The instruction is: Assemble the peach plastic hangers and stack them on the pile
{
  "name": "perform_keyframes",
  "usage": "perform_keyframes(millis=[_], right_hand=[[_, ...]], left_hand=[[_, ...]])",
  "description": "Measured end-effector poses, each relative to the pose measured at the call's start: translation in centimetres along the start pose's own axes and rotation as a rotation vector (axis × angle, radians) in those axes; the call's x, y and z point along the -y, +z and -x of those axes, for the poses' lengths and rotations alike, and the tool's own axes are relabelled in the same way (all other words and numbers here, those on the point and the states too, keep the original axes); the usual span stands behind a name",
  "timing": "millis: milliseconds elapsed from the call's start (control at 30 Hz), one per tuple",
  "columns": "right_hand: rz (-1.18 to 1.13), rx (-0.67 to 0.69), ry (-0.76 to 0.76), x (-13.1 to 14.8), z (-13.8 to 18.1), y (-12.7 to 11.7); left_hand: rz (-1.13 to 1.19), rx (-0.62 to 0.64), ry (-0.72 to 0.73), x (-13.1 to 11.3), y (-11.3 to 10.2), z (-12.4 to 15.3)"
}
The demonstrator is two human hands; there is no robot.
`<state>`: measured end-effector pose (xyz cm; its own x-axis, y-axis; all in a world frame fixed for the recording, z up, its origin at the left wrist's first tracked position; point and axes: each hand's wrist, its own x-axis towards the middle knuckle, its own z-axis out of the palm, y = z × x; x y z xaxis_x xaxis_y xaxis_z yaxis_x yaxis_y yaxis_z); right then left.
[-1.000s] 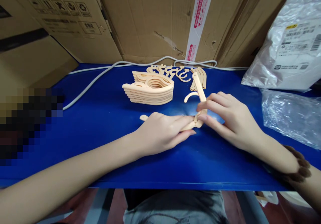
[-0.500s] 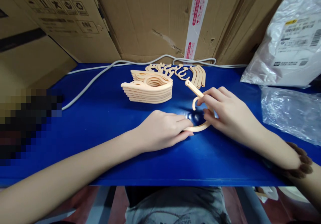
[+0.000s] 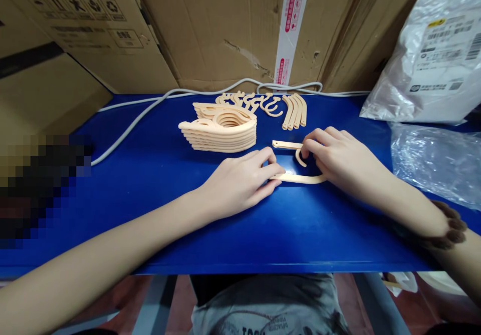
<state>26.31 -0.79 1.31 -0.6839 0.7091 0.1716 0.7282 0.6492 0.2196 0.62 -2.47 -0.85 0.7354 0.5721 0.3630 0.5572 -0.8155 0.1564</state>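
Observation:
A peach plastic folding hanger (image 3: 300, 178) lies folded on the blue table (image 3: 158, 175) between my hands. My left hand (image 3: 240, 182) presses its left end down with curled fingers. Fingers of my right hand (image 3: 338, 159) pinch the hanger's upper arm and small hook at the right end. Behind them stands a stack of folded hangers (image 3: 221, 129). Farther back lie loose hooks (image 3: 251, 100) and several curved hanger arms (image 3: 295, 110).
Cardboard boxes (image 3: 210, 24) wall off the back of the table. A white cable (image 3: 150, 109) runs along the rear edge. A plastic-wrapped parcel (image 3: 432, 59) and a clear plastic bag (image 3: 432, 170) lie at the right. A blurred patch covers the left.
The hanger's raised arm has been folded down flat onto the table by my right hand. My left hand has stayed on the other end, shifting slightly towards the stack.

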Motion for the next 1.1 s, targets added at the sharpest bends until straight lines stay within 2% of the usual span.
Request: perform_keyframes(millis=[167, 233, 367, 500, 533, 567, 633, 767, 933, 1100], right_hand=[[0.023, -0.011, 0.028, 0.0, -0.1, 0.1], [0.017, -0.063, 0.024, 0.1, -0.1, -0.3], [-0.086, -0.214, -0.034, 0.9, 0.0, -1.5], [-0.198, -0.151, -0.191, 2.2, 0.2, -1.6], [-0.217, -0.120, -0.221, 2.5, 0.2, -1.4], [-0.235, -0.087, -0.245, 2.7, 0.2, -1.1], [-0.254, -0.033, -0.262, 3.2, 0.1, -0.5], [-0.284, -0.025, -0.250, 3.6, 0.2, -0.3], [-0.227, -0.070, -0.232, 3.8, 0.8, -0.7], [-0.201, 0.009, -0.212, 3.7, 0.8, -0.4]], left_hand=[[-0.012, 0.041, 0.028, -0.2, 0.4, 0.2], [-0.044, 0.009, 0.027, -0.4, 0.2, 0.3], [-0.103, -0.204, -0.115, -0.4, -2.0, -0.1], [-0.090, -0.511, -0.306, 2.5, -6.4, -2.4], [-0.083, -0.519, -0.397, 3.7, -7.4, -3.3], [-0.085, -0.494, -0.445, 5.0, -8.2, -4.3], [-0.150, -0.324, -0.550, 7.6, -9.1, -6.6], [-0.268, -0.123, -0.741, 11.4, -8.0, -10.1], [-0.256, 0.119, -0.772, 13.3, -5.6, -11.4], [-0.229, 0.296, -0.842, 14.5, -4.6, -12.5]])
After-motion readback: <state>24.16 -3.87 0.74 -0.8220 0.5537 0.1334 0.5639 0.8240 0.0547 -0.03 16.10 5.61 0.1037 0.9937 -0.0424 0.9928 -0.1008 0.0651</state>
